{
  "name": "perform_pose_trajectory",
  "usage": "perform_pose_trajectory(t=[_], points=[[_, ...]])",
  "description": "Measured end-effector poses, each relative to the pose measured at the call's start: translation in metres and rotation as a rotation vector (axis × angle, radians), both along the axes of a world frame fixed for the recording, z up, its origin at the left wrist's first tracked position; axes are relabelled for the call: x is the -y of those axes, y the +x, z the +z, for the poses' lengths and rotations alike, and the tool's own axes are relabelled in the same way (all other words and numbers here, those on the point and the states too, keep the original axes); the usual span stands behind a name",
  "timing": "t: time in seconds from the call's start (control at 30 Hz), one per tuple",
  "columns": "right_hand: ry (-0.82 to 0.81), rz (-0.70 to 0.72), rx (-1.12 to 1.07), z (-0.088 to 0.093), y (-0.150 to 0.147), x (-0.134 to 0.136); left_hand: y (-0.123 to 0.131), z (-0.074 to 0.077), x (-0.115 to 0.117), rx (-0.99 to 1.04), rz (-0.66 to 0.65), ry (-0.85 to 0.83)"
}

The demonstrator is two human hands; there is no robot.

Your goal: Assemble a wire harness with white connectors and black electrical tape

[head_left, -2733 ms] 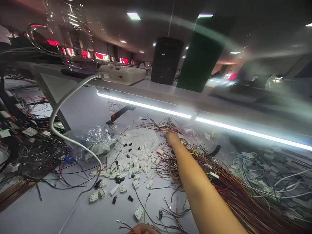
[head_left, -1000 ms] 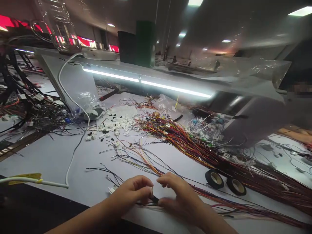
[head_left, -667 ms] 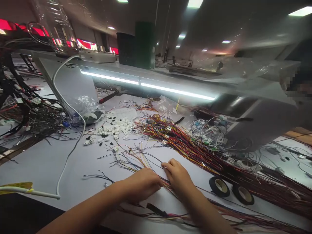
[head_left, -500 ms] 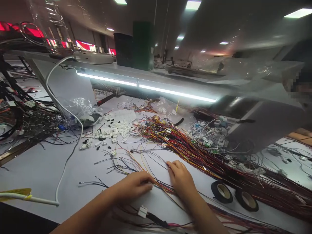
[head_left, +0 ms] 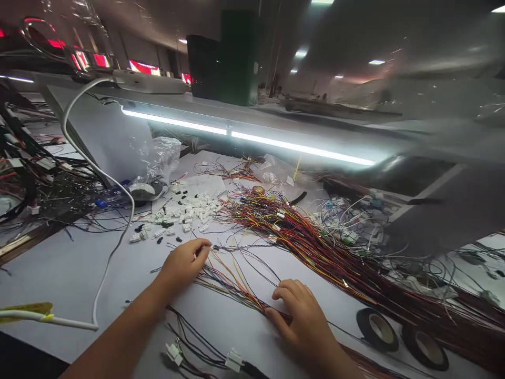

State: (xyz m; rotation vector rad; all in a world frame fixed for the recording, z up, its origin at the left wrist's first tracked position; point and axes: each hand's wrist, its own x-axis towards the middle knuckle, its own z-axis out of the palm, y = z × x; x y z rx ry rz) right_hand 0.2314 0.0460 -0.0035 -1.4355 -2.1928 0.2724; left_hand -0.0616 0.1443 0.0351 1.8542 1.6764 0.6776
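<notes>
We find the wire bundle [head_left: 236,288] lying slantwise on the white table [head_left: 74,273], between the two hands, its coloured strands fanned toward the left hand [head_left: 183,266] and gathered toward the right hand [head_left: 302,313]. The left thumb and forefinger come together at the fanned ends, just beside a small dark connector [head_left: 215,247]; we cannot tell whether a strand is pinched there. The right thumb and forefinger stand parted — nothing shows clasped between their tips — and the bundle passes at the thumb and on under that hand. In our judgement, sound practice here is to steady the gathered part lightly with the right hand while the left separates the ends one strand at a time, drawing along the wire's length rather than sideways. We advise keeping the thin dark wires [head_left: 258,259] beyond the bundle clear of it, since they could well tangle. Nearer the person, a white connector [head_left: 234,360] on black wires lies apart from the bundle; we recommend that the forearms not drag it. The large wire pile [head_left: 315,245] and the scattered white housings [head_left: 197,208] lie beyond — we consider short, low hand movements the safest way to avoid snagging either.
</notes>
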Motion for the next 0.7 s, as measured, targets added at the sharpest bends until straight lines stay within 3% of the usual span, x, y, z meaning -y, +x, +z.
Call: perform_pose_trajectory(t=[0.13,0.23,0.3,0.47,0.57,0.7], points=[[-0.06,0.061,0.037,0.004,-0.005,0.004,-0.003,-0.004,-0.001,0.441,0.132,-0.046],[-0.084,0.106,0.082,0.004,-0.007,0.007,-0.002,-0.006,-0.001,0.781,0.112,-0.12],[-0.059,0.135,0.097,0.001,-0.007,0.008,-0.002,-0.005,-0.001,0.903,0.076,-0.161],[-0.01,0.271,0.053,-0.003,-0.003,0.012,0.001,-0.003,0.002,0.96,0.029,-0.202],[-0.078,0.4,0.072,0.01,-0.011,0.021,0.003,-0.002,0.003,0.961,0.024,-0.221],[-0.252,0.452,0.126,0.027,-0.027,0.032,0.004,-0.002,0.003,0.958,0.056,-0.241]])
